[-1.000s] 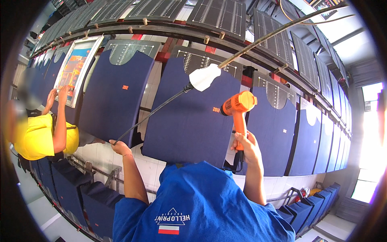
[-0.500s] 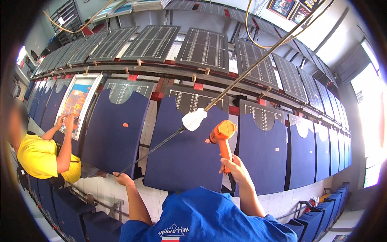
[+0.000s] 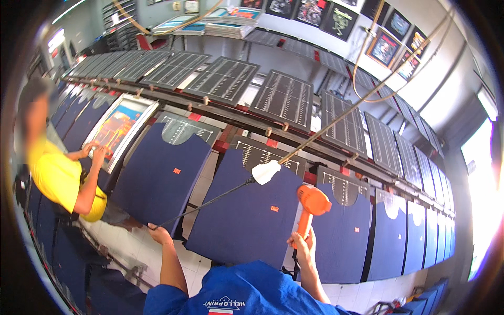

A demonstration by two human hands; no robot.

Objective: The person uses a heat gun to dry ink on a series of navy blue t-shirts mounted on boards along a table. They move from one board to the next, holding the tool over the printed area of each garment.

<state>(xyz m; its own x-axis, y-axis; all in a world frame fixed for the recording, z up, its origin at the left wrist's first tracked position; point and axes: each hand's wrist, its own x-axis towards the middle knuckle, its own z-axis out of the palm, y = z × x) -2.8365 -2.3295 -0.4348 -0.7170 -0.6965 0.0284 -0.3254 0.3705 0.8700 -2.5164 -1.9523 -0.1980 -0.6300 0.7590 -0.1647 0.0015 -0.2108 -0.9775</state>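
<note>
My right hand [image 3: 303, 247] grips the handle of an orange heat gun [image 3: 312, 203], whose head is held over a navy T-shirt [image 3: 239, 226] stretched on a board. My left hand [image 3: 157, 234] is closed on the gun's black cord [image 3: 210, 202], held out to the left. The cord runs up to a white plug joint [image 3: 266, 171] on a pale cable that climbs to the upper right. Navy shirts on boards lie in a row to both sides. My blue shirt [image 3: 247, 294] fills the lower edge.
At the left a person in a yellow shirt [image 3: 58, 178] has both hands on a framed printing screen [image 3: 118, 128]. A rail of raised dark screens [image 3: 283, 100] runs behind the boards. Framed pictures hang on the far wall. More navy shirts [image 3: 420, 231] stretch away to the right.
The view has tilted upward, so the heat gun and cord sit lower in the picture. Both hands keep their grip. The person in yellow still works at the screen.
</note>
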